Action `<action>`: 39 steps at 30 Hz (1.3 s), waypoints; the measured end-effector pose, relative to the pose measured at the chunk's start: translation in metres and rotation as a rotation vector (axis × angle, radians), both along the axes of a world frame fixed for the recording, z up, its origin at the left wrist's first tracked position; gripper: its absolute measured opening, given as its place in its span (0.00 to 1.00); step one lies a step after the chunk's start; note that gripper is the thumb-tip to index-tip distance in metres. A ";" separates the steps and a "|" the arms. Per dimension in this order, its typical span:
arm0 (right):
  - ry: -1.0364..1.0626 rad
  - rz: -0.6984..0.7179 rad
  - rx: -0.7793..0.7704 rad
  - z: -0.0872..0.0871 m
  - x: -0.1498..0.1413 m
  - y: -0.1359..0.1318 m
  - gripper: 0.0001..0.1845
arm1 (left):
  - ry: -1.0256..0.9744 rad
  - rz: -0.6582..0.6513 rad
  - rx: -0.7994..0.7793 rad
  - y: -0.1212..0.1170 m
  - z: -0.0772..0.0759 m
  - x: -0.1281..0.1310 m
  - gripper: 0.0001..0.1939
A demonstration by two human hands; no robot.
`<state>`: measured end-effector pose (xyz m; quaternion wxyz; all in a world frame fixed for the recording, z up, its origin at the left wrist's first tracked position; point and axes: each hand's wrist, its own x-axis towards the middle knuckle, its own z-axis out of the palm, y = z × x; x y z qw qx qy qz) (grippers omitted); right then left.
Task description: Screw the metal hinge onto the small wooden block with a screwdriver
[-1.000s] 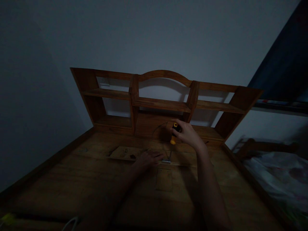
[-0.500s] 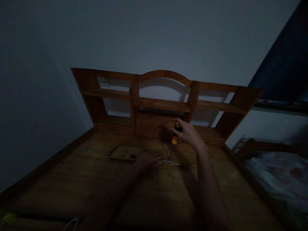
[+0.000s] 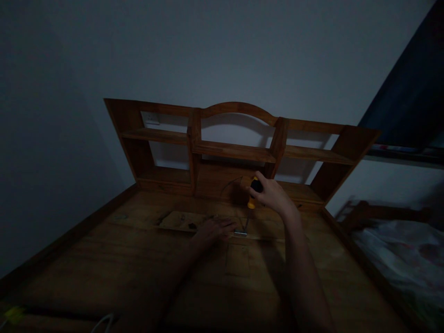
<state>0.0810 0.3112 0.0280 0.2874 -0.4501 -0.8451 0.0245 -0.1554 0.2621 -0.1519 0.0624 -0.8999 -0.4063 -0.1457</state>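
The scene is dim. My right hand (image 3: 272, 194) grips the yellow and black handle of a screwdriver (image 3: 252, 196), held nearly upright. Its thin shaft runs down to a small metal bracket (image 3: 240, 232) on the wooden desk top (image 3: 138, 263). My left hand (image 3: 212, 230) lies flat on the desk just left of the bracket, fingers pointing toward it and touching a flat wooden strip (image 3: 180, 221).
A wooden hutch with open shelves (image 3: 232, 149) stands at the back of the desk against a pale wall. A raised wooden rim (image 3: 69, 233) runs along the desk's left side. A bed with patterned bedding (image 3: 402, 259) lies to the right. A white cable (image 3: 102, 321) shows at the bottom left.
My right hand has shifted slightly on the screwdriver handle, as if turning it; the tip stays at the bracket. My left hand has not moved.
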 end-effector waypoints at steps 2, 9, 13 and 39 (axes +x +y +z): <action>-0.004 -0.010 -0.040 0.002 0.000 -0.002 0.23 | 0.006 -0.011 -0.010 0.000 0.002 0.000 0.24; 0.088 0.199 -0.121 0.006 0.003 -0.005 0.27 | 0.027 -0.013 -0.020 0.000 0.002 0.000 0.24; -0.004 0.010 -0.002 0.002 0.000 -0.003 0.22 | 0.012 -0.018 -0.006 0.005 -0.008 -0.001 0.25; 0.048 0.105 0.086 0.006 0.004 -0.003 0.18 | 0.012 -0.009 0.027 0.003 -0.005 -0.001 0.19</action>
